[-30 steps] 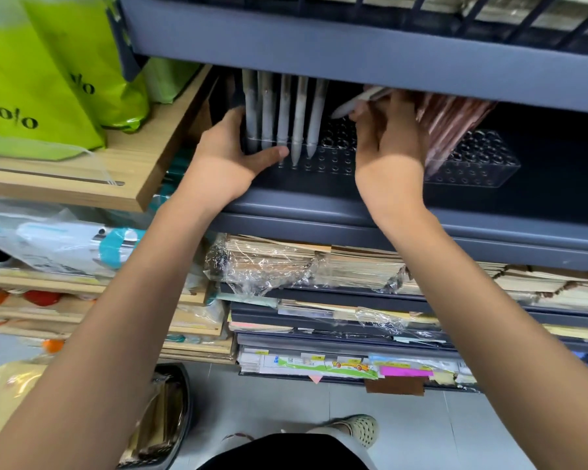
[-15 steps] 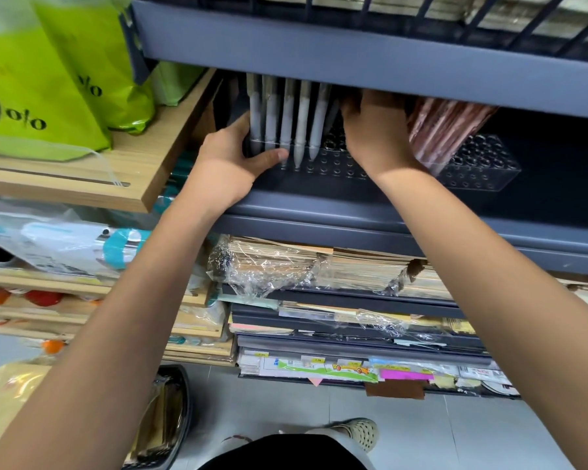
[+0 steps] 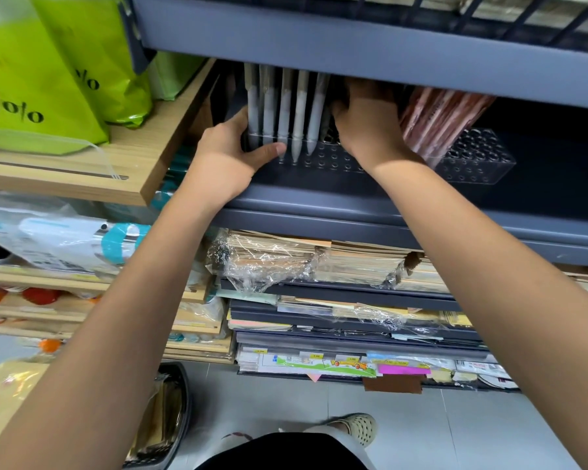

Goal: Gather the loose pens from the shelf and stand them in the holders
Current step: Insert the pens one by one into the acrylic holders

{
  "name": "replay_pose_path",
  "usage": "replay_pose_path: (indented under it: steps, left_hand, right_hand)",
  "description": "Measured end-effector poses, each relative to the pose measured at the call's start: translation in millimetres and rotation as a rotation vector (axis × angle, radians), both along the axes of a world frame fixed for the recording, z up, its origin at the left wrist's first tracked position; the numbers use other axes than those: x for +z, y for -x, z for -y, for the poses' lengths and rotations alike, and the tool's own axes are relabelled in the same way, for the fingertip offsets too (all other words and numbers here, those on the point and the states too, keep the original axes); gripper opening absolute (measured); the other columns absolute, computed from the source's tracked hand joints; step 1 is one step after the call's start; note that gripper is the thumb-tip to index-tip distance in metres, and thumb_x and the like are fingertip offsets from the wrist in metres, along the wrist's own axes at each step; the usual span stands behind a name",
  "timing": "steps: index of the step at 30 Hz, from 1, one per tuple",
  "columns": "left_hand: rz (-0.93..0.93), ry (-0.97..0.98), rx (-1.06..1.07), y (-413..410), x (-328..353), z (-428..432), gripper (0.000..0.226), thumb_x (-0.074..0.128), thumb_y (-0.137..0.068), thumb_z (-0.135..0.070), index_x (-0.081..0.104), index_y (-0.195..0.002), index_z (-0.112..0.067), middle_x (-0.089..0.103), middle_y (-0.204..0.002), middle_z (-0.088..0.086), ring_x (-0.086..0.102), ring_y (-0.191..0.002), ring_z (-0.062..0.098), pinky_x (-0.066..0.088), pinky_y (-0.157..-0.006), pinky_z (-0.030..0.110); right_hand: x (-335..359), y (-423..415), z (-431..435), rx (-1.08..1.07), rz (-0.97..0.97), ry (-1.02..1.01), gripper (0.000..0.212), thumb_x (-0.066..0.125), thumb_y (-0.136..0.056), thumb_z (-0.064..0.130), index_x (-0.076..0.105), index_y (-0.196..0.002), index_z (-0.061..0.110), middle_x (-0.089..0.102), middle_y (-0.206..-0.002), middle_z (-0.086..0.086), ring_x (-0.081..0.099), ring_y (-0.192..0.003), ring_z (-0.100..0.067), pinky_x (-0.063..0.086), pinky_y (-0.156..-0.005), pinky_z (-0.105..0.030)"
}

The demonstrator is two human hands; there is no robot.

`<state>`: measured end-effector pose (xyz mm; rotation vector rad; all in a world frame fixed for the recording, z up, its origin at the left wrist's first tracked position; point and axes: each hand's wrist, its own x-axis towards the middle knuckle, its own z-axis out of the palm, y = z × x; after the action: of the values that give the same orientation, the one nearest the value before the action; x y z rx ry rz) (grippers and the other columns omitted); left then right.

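Several grey-white pens (image 3: pixel 292 110) stand in a row in the left part of a clear holder (image 3: pixel 330 161) with many holes, on the dark grey shelf (image 3: pixel 319 198). My left hand (image 3: pixel 228 157) grips the holder's left end, thumb across its front. My right hand (image 3: pixel 370 130) reaches in over the holder's middle, right of the standing pens. Its fingertips are hidden in the dark under the upper shelf, and no pen shows in it. A second clear holder (image 3: pixel 479 157) at the right carries a leaning bunch of pinkish-brown pens (image 3: pixel 438 117).
The upper shelf's grey front edge (image 3: pixel 353 45) hangs low over the holders. Green bags (image 3: pixel 48 79) sit on a wooden shelf (image 3: pixel 143 157) at the left. Wrapped paper stacks (image 3: pixel 319 262) fill the shelves below. A dark basket (image 3: pixel 170 418) stands on the floor.
A second ago my right hand held a white pen above the holder. It has since pushed deeper under the upper shelf and the pen is out of sight. My left hand kept its grip.
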<state>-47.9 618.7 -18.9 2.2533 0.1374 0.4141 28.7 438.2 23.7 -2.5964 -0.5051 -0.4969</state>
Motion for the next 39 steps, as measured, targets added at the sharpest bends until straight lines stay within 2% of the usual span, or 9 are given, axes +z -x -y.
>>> replay_pose_path:
  steps: [3, 10, 14, 16, 19, 23, 33, 36, 39]
  left_hand:
    - [0.003, -0.004, -0.004, 1, 0, 1, 0.057, 0.074, -0.085, -0.043, 0.057, -0.136, -0.024, 0.069, -0.125, -0.001, 0.059, -0.121, 0.016, 0.043, -0.105, 0.029]
    - [0.0, -0.006, 0.0, 3, 3, 2, 0.056, 0.074, -0.086, -0.043, 0.057, -0.135, -0.023, 0.069, -0.124, -0.002, 0.059, -0.12, 0.015, 0.039, -0.095, 0.017]
    - [0.003, -0.001, -0.005, 4, 2, 2, 0.055, 0.074, -0.086, -0.042, 0.058, -0.134, -0.022, 0.069, -0.123, -0.001, 0.06, -0.119, 0.016, 0.041, -0.097, 0.019]
    - [0.005, -0.003, -0.007, 4, 2, 2, 0.055, 0.074, -0.086, -0.042, 0.057, -0.134, -0.022, 0.069, -0.124, -0.001, 0.06, -0.119, 0.016, 0.043, -0.101, 0.024]
    - [0.009, 0.003, -0.021, 4, 2, 2, 0.055, 0.074, -0.086, -0.042, 0.057, -0.135, -0.022, 0.069, -0.123, -0.001, 0.061, -0.118, 0.016, 0.045, -0.104, 0.032]
    - [0.018, 0.006, -0.021, 4, 2, 1, 0.055, 0.074, -0.086, -0.041, 0.057, -0.135, -0.022, 0.07, -0.123, -0.001, 0.061, -0.117, 0.015, 0.045, -0.103, 0.03]
    - [0.024, -0.014, -0.007, 4, 1, 1, 0.053, 0.074, -0.084, -0.044, 0.06, -0.131, -0.024, 0.071, -0.12, -0.001, 0.062, -0.115, 0.017, 0.045, -0.095, 0.024]
    - [0.018, -0.028, -0.003, 3, 1, 1, 0.055, 0.073, -0.084, -0.045, 0.059, -0.132, -0.023, 0.071, -0.121, 0.001, 0.062, -0.116, 0.019, 0.047, -0.099, 0.031]
    - [0.017, -0.028, 0.001, 3, 2, 2, 0.055, 0.073, -0.084, -0.045, 0.059, -0.132, -0.022, 0.071, -0.12, 0.001, 0.062, -0.115, 0.02, 0.047, -0.097, 0.028]
  right_hand:
    - [-3, -1, 1, -0.011, -0.016, -0.031, 0.038, 0.045, -0.098, 0.016, 0.048, -0.136, 0.011, 0.058, -0.124, -0.018, 0.057, -0.106, -0.035, 0.035, -0.073, -0.028]
    - [3, 5, 2, -0.004, -0.095, -0.096, 0.037, 0.045, -0.097, 0.016, 0.052, -0.133, 0.012, 0.057, -0.128, -0.016, 0.056, -0.112, -0.033, 0.04, -0.083, -0.027]
    - [-1, 25, 1, -0.105, 0.006, -0.303, 0.03, 0.047, -0.091, 0.012, 0.063, -0.117, 0.009, 0.069, -0.107, -0.01, 0.063, -0.102, -0.028, 0.047, -0.087, -0.03]
    - [-6, 39, -3, -0.071, 0.01, -0.486, 0.024, 0.051, -0.085, 0.007, 0.067, -0.103, 0.01, 0.069, -0.089, 0.002, 0.065, -0.087, -0.016, 0.049, -0.079, -0.022]
    - [-13, 51, -8, 0.0, -0.055, -0.59, 0.015, 0.065, -0.086, 0.019, 0.066, -0.099, 0.011, 0.063, -0.078, 0.011, 0.061, -0.075, -0.006, 0.047, -0.071, -0.017]
    - [-9, 48, -8, -0.014, -0.086, -0.528, 0.019, 0.07, -0.086, 0.028, 0.068, -0.099, 0.014, 0.063, -0.081, 0.012, 0.062, -0.08, -0.005, 0.048, -0.076, -0.018]
    - [-15, 42, -9, -0.065, -0.036, -0.429, 0.013, 0.066, -0.087, 0.028, 0.069, -0.095, 0.018, 0.061, -0.078, 0.014, 0.062, -0.079, -0.01, 0.041, -0.07, -0.017]
    - [-20, 48, -10, -0.029, 0.003, -0.324, 0.015, 0.064, -0.088, 0.026, 0.07, -0.097, 0.015, 0.068, -0.09, 0.003, 0.064, -0.091, -0.019, 0.048, -0.082, -0.028]
    - [-20, 50, -11, -0.053, 0.067, -0.273, 0.017, 0.066, -0.087, 0.027, 0.072, -0.097, 0.014, 0.063, -0.11, -0.006, 0.055, -0.107, -0.026, 0.043, -0.092, -0.032]
